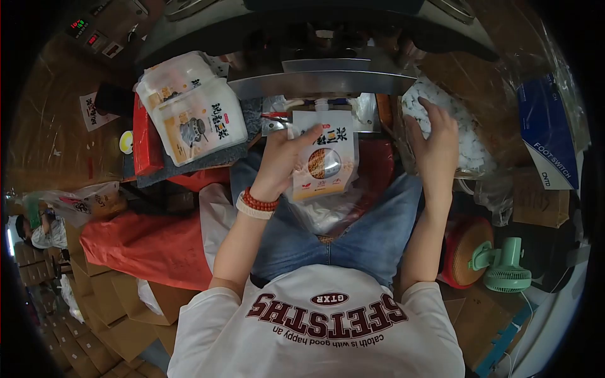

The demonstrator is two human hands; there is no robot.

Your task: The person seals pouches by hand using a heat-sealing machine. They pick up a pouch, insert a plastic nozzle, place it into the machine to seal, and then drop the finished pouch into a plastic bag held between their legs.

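Observation:
My left hand (287, 154) grips the left edge of a white printed pouch (324, 165), its thumb lying across the front. The top end of the pouch, with a small pale spout (322, 104), meets the metal front of a machine (328, 85). To the right, my right hand (436, 135) hovers at a plastic-lined container of small white pieces (474, 143), fingers apart and curved downward. Its fingertips overlap the left part of the pile. Clear plastic (324, 217) lies on my lap below the pouch.
A stack of printed pouches (200, 123) lies on a grey cloth to the left, beside a red box (146, 142). A blue and white foot switch box (548, 135) stands at right. A green fan (507, 268) sits lower right. Cardboard boxes (120, 296) fill the lower left.

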